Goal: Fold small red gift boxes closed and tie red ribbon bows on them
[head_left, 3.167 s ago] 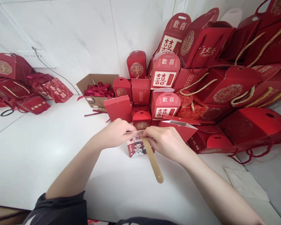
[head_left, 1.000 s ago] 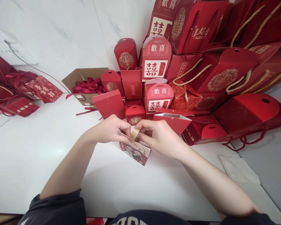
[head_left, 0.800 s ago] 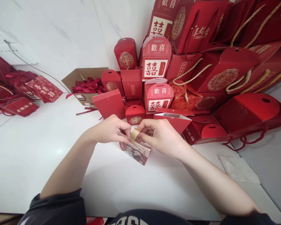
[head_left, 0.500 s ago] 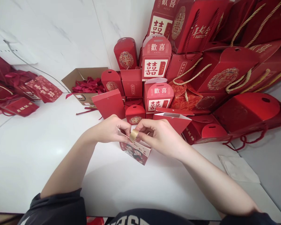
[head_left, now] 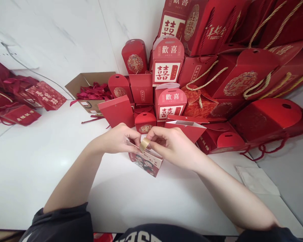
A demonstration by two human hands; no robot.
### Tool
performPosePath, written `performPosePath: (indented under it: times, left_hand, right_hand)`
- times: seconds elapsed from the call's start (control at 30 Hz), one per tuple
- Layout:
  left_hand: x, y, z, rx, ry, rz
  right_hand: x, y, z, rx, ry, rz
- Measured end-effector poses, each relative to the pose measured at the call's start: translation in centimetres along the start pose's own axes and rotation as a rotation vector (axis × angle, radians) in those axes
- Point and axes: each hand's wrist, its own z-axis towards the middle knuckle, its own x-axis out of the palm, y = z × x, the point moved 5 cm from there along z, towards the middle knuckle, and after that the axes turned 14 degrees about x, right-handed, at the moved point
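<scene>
A small printed gift box (head_left: 146, 164), red and cream with cartoon figures, stands on the white table between my hands. My left hand (head_left: 121, 139) is closed in a pinch at the box's upper left edge. A short loop of gold ribbon (head_left: 144, 145) rises above the top of the box. My right hand (head_left: 170, 144) pinches this ribbon between thumb and fingers from the right. The fingers of both hands nearly meet, and they hide part of the box's top.
Red gift boxes (head_left: 168, 69) are stacked behind my hands and to the right, several with rope handles. A cardboard box (head_left: 77, 85) of dark red ribbon stands at the back left. More red bags (head_left: 22, 114) lie far left. White paper (head_left: 257, 180) lies at right.
The camera view has shifted very slightly. Both hands keep their grips on the gift box and the gold ribbon, with barely any visible movement.
</scene>
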Motion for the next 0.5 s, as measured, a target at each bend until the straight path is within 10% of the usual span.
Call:
performPosePath:
  times: [0.5]
  left_hand:
    - [-0.04, 0.51, -0.06, -0.016, 0.029, 0.014]
  right_hand:
    - [0.12, 0.04, 0.22, 0.005, 0.066, 0.05]
